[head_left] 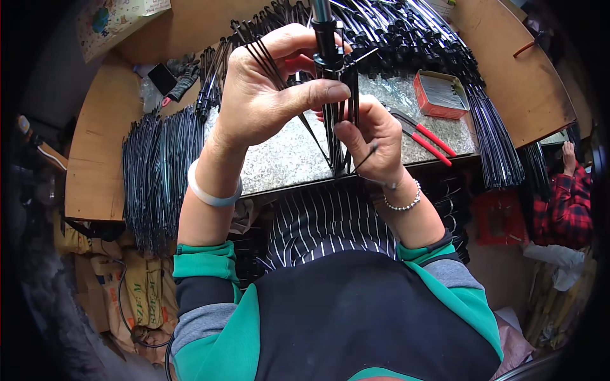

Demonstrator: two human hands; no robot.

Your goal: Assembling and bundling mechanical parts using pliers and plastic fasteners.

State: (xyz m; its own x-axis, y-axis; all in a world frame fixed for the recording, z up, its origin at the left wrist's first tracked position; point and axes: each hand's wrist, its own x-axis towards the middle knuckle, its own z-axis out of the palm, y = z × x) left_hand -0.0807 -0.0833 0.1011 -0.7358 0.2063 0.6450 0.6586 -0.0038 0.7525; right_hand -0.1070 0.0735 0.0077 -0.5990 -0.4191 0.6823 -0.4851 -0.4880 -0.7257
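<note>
"While both hands are being viewed from above, how is the left hand [262,95] being employed?"

"The upper part of a black ribbed frame [328,58] is being gripped by it, the thumb being pressed across the frame from the near side. Several slim ribs [259,54] are being spread leftward across the same hand."

"Where is the frame being held?"

"It is being supported nearly upright between the two hands, above the near edge of a mottled work surface [270,166]. A metal shaft [321,9] is being presented above the left fingers."

"How is the right hand [378,143] being applied?"

"The lower ribs are being pinched by its thumb and bent fingers, just below and to the right of the left hand. The exact contact is being partly concealed by the ribs. A beaded bracelet [403,204] is being worn at that wrist, and a white bangle [213,190] at the left."

"Which items are being placed around the hands?"

"Red-handled pliers [432,143] are being stationed just beside the right hand, to its right. A red tin [445,113] of thin pins is being located beyond them. A stack of dark rods [162,168] is being laid to the left of the left hand, and similar frames [381,32] are being heaped beyond both hands."
</note>
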